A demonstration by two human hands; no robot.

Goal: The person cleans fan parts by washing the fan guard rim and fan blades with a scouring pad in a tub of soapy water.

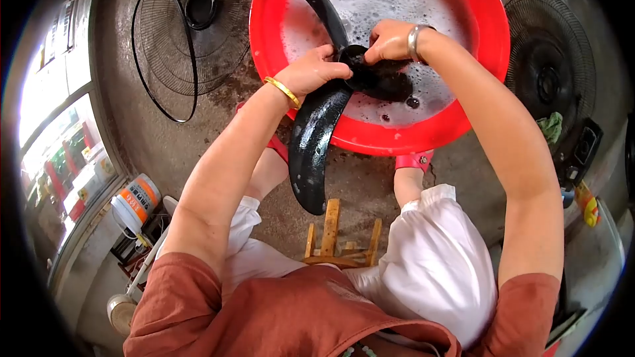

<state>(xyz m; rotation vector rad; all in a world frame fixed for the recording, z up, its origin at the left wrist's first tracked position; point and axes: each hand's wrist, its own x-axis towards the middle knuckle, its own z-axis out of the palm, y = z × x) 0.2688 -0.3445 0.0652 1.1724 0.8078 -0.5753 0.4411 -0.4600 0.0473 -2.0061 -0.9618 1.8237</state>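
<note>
A black fan blade with three wet vanes lies over a red basin of soapy water. My left hand grips it near the hub, thumb on top, gold bangle at the wrist. At the other side of the hub, my right hand is closed with its fingertips down at the hub; whether a cloth is pinched there is hidden. One vane points up across the rim, one hangs down toward my knees, and the third rests above the suds.
To the left lie a wire fan grille and a thin black ring. Another grille is at the right, near a green cloth. A wooden stool shows between my legs; a white bucket stands at left.
</note>
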